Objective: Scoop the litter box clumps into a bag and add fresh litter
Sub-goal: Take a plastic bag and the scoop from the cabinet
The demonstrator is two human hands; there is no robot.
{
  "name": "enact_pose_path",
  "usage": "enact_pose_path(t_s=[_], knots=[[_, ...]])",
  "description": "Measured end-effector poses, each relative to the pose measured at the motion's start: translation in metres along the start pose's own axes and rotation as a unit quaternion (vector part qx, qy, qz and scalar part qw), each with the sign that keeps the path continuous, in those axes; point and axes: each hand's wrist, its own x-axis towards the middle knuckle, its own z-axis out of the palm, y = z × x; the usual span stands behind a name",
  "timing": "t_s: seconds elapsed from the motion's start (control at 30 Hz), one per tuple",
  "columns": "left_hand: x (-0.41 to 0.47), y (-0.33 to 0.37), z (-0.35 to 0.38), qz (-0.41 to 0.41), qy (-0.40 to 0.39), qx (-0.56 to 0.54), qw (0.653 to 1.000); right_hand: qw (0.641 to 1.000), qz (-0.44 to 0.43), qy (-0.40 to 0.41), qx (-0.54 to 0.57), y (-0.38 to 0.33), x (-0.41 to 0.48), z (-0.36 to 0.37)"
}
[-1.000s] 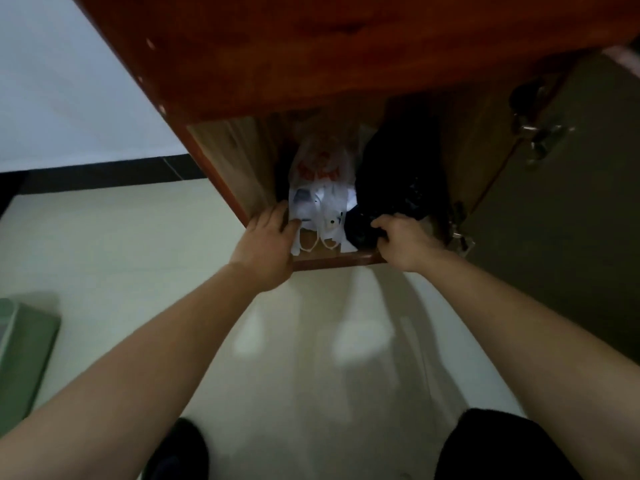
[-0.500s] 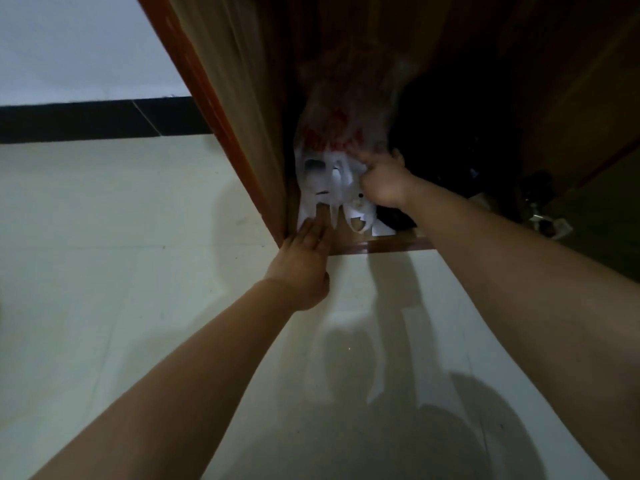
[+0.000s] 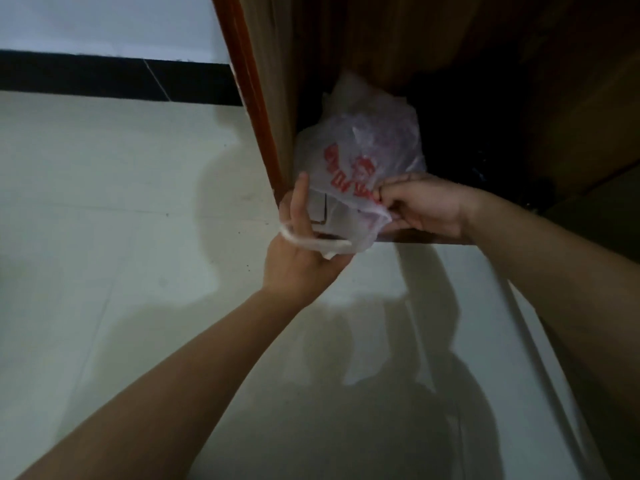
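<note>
Translucent white plastic bag (image 3: 360, 157) w/ red print sat at front left of dark brown wooden cabinet (image 3: 273, 81), its lower part hanging out over the front edge. The right hand (image 3: 426, 206) pinched the bag's rim beside the red print, fingers curled. The left hand (image 3: 304, 251) was up against the bag's left side, one finger straight along the plastic. Twisted white handle (image 3: 311, 242) lay across back of that hand. Other fingers hidden behind bag, so grip could not be told. Pale tiled floor (image 3: 121, 202) below; black skirting strip (image 3: 104, 76) at wall.
</note>
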Motion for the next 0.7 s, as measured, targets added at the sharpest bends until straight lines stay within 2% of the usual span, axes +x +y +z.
enact_pose_path(t_s=[0.03,0.07,0.1,0.13,0.17,0.2,0.27,0.4,0.47,0.53,0.63,0.7], knots=[[0.006,0.004,-0.001,-0.046,-0.014,-0.057,0.997,0.999,0.023,-0.023,-0.018,0.004,-0.002,0.001],[0.011,0.003,-0.001,-0.096,-0.046,-0.063,0.992,0.998,0.037,-0.036,-0.034,0.008,-0.003,0.001],[0.015,0.001,-0.002,-0.115,-0.087,0.023,0.989,0.997,0.043,-0.035,-0.047,0.01,-0.002,0.004],[0.016,-0.004,-0.004,-0.093,-0.084,0.124,0.984,0.998,0.032,-0.015,-0.055,0.011,-0.002,0.007],[0.015,-0.01,-0.007,-0.052,-0.066,0.189,0.978,0.998,0.011,0.029,-0.062,0.012,-0.001,0.009],[0.014,-0.013,-0.011,-0.031,-0.048,0.206,0.977,0.994,-0.016,0.088,-0.068,0.013,0.002,0.011],[0.009,-0.019,-0.024,-0.037,-0.031,0.218,0.975,0.97,-0.056,0.208,-0.111,0.016,0.011,0.007],[-0.006,-0.049,-0.04,-0.067,-0.057,0.302,0.949,0.893,-0.097,0.375,-0.23,0.022,0.039,-0.008],[-0.014,-0.067,-0.044,-0.09,-0.083,0.338,0.933,0.858,-0.123,0.429,-0.256,0.018,0.05,-0.007],[-0.022,-0.084,-0.046,-0.128,-0.131,0.368,0.912,0.852,-0.108,0.421,-0.292,0.013,0.062,0.002],[-0.039,-0.104,-0.042,-0.193,-0.236,0.382,0.873,0.858,-0.019,0.333,-0.391,0.015,0.079,0.019],[-0.053,-0.113,-0.035,-0.225,-0.282,0.364,0.859,0.856,0.004,0.32,-0.406,0.021,0.085,0.026]])
